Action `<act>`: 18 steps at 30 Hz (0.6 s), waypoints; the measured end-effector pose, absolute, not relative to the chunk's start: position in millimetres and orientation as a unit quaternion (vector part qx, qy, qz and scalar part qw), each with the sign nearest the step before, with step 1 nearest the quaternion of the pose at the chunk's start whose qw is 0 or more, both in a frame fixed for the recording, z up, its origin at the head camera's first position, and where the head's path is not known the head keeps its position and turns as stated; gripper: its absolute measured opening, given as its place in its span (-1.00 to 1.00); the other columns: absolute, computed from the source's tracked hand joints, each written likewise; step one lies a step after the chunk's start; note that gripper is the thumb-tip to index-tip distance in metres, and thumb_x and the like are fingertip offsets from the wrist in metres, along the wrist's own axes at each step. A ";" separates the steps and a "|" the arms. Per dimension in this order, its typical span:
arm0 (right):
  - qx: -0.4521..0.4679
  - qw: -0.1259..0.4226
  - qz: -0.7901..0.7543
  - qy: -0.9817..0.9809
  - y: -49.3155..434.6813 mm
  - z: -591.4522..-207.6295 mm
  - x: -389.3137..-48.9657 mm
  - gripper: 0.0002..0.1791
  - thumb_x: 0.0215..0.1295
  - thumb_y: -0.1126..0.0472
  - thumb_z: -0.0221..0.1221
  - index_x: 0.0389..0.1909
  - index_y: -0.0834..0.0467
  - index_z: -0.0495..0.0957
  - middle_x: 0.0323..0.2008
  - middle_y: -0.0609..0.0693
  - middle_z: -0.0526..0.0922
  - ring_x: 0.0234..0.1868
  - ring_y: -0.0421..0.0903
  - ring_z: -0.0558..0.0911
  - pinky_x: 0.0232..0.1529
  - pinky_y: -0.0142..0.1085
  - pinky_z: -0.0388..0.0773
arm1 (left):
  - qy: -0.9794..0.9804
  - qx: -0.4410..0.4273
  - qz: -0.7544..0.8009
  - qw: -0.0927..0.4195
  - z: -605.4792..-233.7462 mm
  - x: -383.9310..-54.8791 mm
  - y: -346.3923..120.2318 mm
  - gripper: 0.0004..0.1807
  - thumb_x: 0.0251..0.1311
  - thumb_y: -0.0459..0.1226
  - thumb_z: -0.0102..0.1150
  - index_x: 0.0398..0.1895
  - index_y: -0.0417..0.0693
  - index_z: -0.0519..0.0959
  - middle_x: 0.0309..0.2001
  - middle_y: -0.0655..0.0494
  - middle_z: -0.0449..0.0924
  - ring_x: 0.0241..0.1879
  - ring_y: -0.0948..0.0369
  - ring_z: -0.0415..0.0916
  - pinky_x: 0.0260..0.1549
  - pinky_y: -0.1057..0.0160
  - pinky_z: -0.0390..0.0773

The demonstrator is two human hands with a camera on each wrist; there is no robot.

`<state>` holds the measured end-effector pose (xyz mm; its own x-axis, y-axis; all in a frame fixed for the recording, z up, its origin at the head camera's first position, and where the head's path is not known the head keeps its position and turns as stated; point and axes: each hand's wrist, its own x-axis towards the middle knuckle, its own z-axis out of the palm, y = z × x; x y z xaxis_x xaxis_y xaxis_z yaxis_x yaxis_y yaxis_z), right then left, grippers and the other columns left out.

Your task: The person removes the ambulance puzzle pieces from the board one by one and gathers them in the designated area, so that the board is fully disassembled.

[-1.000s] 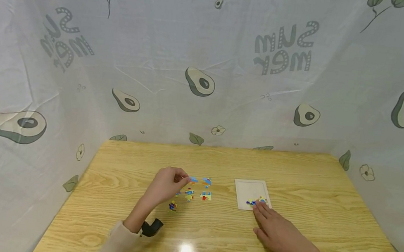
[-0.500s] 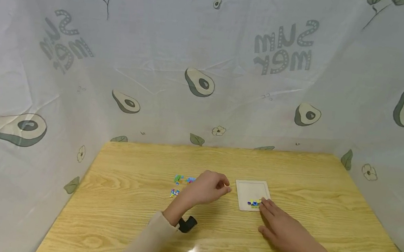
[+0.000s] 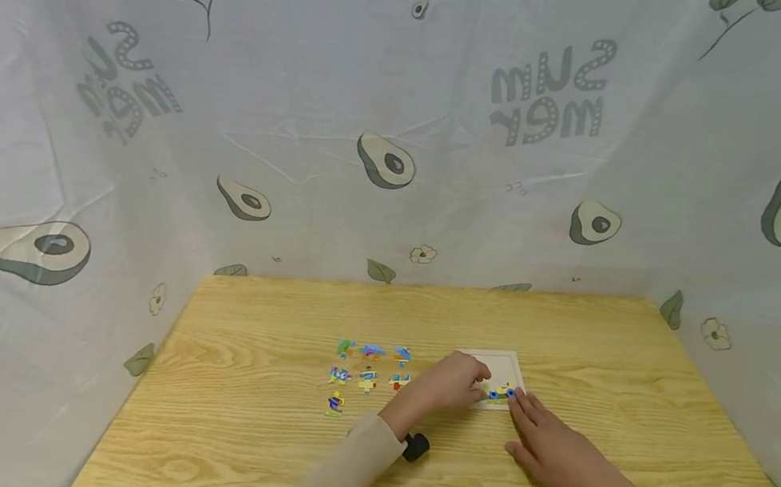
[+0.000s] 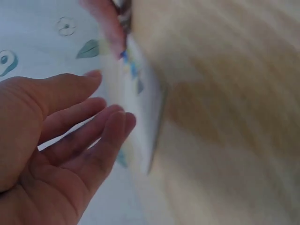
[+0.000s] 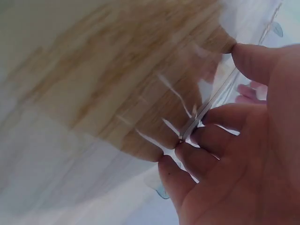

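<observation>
A pale square puzzle board (image 3: 503, 361) lies on the table, with a few jigsaw pieces (image 3: 502, 393) showing blue wheels along its near edge. My left hand (image 3: 453, 381) overlaps the board's left side in the head view. Its fingers are loosely bent, and the left wrist view shows the space between thumb and fingertips (image 4: 123, 123) bare, just short of the board. My right hand (image 3: 551, 447) lies palm down with fingers extended, fingertips at the board's near right corner beside the pieces. In the right wrist view those fingers (image 5: 176, 173) touch the table and the board edge.
Left of the board, several loose jigsaw pieces (image 3: 368, 377) are spread in rough rows on the wooden table (image 3: 237, 387). A white patterned curtain (image 3: 305, 105) encloses the table's back and sides.
My left hand has moved right from the loose pieces to the board, uncovering those pieces. My right hand has shifted slightly right, and more of the wheel pieces on the board shows.
</observation>
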<state>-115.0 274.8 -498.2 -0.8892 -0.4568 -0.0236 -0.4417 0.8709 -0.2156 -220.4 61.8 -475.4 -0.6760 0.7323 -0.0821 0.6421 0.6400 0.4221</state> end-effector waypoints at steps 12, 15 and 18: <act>-0.228 0.060 -0.097 0.967 271.1 -497.3 -116.5 -0.25 0.54 -0.05 0.18 0.46 0.45 0.37 0.51 0.44 0.34 0.51 0.42 0.38 0.38 0.26 0.43 | 0.910 0.355 0.188 0.106 -498.5 -221.3 80.2 -0.81 0.33 -0.15 0.43 -0.25 -0.10 0.77 -0.49 0.22 0.54 -0.40 0.37 0.38 -0.35 0.47 0.37; -0.230 0.059 -0.097 0.967 270.3 -496.8 -115.7 -0.25 0.54 -0.05 0.18 0.46 0.45 0.36 0.51 0.44 0.34 0.51 0.41 0.38 0.39 0.27 0.42 | 0.909 0.352 0.201 0.098 -500.2 -222.7 81.1 -0.80 0.28 -0.15 0.49 -0.26 -0.11 0.79 -0.50 0.21 0.55 -0.43 0.38 0.34 -0.33 0.49 0.38; -0.231 0.053 -0.093 0.967 270.0 -496.2 -115.9 -0.25 0.54 -0.06 0.18 0.46 0.45 0.36 0.51 0.43 0.34 0.52 0.40 0.38 0.39 0.26 0.43 | 0.916 0.339 0.194 0.088 -501.6 -223.6 82.1 -0.66 0.24 -0.11 0.52 -0.02 -0.10 0.79 -0.21 0.19 0.73 -0.20 0.41 0.51 -0.09 0.51 0.53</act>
<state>-115.9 270.0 -496.2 -0.8874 -0.4573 -0.0586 -0.4377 0.8756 -0.2042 -223.6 82.1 -501.6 -0.7547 0.6553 -0.0300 0.5869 0.6949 0.4155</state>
